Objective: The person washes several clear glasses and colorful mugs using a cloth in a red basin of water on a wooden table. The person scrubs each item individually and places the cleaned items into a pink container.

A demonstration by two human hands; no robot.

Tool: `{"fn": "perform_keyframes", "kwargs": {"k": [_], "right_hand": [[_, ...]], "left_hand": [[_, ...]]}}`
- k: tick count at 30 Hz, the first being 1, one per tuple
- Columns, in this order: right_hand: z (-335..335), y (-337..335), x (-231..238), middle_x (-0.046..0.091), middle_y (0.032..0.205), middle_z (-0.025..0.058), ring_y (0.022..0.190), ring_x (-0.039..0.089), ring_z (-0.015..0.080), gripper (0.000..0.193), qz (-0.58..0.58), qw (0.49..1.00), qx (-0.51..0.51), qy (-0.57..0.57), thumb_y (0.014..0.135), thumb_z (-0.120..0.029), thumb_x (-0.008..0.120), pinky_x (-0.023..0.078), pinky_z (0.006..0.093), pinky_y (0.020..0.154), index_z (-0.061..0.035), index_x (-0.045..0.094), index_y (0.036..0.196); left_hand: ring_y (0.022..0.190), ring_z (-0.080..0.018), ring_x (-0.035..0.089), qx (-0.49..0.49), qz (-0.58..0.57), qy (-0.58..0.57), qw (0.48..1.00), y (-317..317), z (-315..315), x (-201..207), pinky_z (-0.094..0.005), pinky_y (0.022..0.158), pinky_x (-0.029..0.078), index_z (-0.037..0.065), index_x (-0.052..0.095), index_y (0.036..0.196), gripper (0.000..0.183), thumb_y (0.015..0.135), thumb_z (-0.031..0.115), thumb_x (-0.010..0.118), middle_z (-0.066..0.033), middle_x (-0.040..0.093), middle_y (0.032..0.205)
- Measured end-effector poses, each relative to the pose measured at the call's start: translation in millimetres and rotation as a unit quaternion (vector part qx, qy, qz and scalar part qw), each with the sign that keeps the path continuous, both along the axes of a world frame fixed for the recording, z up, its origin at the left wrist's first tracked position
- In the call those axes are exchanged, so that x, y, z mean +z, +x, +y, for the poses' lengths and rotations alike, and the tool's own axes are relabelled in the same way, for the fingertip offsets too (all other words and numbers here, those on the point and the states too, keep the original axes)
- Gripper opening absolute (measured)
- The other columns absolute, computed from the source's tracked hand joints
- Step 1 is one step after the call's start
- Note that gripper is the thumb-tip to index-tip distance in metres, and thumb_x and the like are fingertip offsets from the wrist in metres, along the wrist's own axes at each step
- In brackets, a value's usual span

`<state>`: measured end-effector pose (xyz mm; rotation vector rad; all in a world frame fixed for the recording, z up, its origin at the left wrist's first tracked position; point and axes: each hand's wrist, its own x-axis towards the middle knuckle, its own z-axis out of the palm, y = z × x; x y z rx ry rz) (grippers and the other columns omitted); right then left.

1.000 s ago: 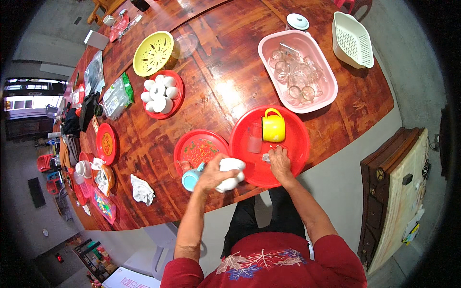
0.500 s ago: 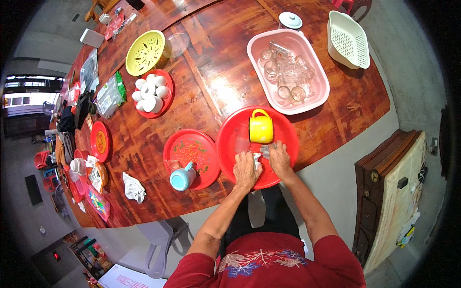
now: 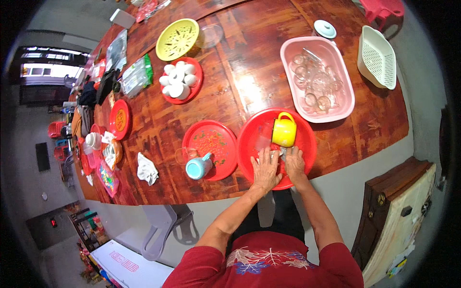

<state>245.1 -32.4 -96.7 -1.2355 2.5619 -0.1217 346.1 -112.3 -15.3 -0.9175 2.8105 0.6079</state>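
Both of my hands are inside a red round basin [image 3: 246, 144] at the table's near edge. My left hand [image 3: 265, 169] has its fingers stretched and spread, over something white that it mostly covers. Close beside it, my right hand [image 3: 294, 164] has its fingers bent down against a small greyish, shiny thing, too hidden to name. A yellow mug [image 3: 285, 132] lies on its side in the basin, just beyond my fingers. Left of it in the basin, something clear like a glass [image 3: 263, 139] shows faintly.
Left of the basin, a light-blue mug [image 3: 199, 167] lies on a red patterned tray [image 3: 222, 139]. A pink tub [image 3: 349, 91] of clear glasses stands beyond on the right, near a white basket [image 3: 377, 57]. Farther left are a red plate [image 3: 196, 72] of white cups and a crumpled white cloth [image 3: 147, 169].
The view has shifted, so the table things sit farther right in it. My left fingers, bent around something white before, are now spread out. My right hand stays beside the yellow mug.
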Motion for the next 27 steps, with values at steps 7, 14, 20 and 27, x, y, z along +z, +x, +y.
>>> {"fn": "perform_keyframes", "kwargs": {"k": [7,14,20,27], "right_hand": [[0,12,3,0.052,0.097,0.0158,0.089,0.055,0.03,0.023,0.008,0.999,0.013,0.029,0.075,-0.009,0.057,0.054,0.0376,0.066,-0.0018,0.056,0.097],[-3,28,2,0.051,0.095,0.0187,0.087,0.054,0.0356,0.022,-0.022,0.999,-0.03,-0.004,0.074,-0.007,0.056,0.052,0.0423,0.069,-0.0006,0.053,0.095],[-1,30,-2,0.052,0.096,0.0191,0.088,0.054,0.0361,0.02,-0.024,0.998,-0.05,-0.01,0.078,-0.009,0.052,0.051,0.0435,0.067,-0.001,0.054,0.097],[-6,37,4,0.052,0.096,0.0187,0.088,0.054,0.0362,0.02,0.002,0.997,-0.083,-0.008,0.079,-0.01,0.052,0.052,0.0436,0.068,-0.0019,0.056,0.097]], "left_hand": [[0.117,-0.0407,0.035,0.149,0.132,-0.11,0.974,82,-71,42,-0.0483,0.099,0.03,0.005,0.041,0.123,0.076,0.057,0.02,0.077,-0.0247,0.035,0.126],[0.116,-0.0415,0.032,0.363,0.049,-0.091,0.926,181,-113,21,-0.0498,0.093,0.036,0.013,0.037,0.127,0.087,0.053,0.023,0.083,-0.0239,0.029,0.125],[0.112,-0.0438,0.032,0.339,0.012,-0.106,0.935,183,-112,1,-0.0515,0.09,0.038,0.021,0.037,0.131,0.094,0.05,0.02,0.085,-0.0253,0.027,0.123],[0.111,-0.0428,0.033,0.334,0.021,-0.109,0.936,181,-103,-1,-0.0504,0.09,0.037,0.017,0.041,0.123,0.084,0.051,0.011,0.083,-0.0244,0.028,0.126]]}}
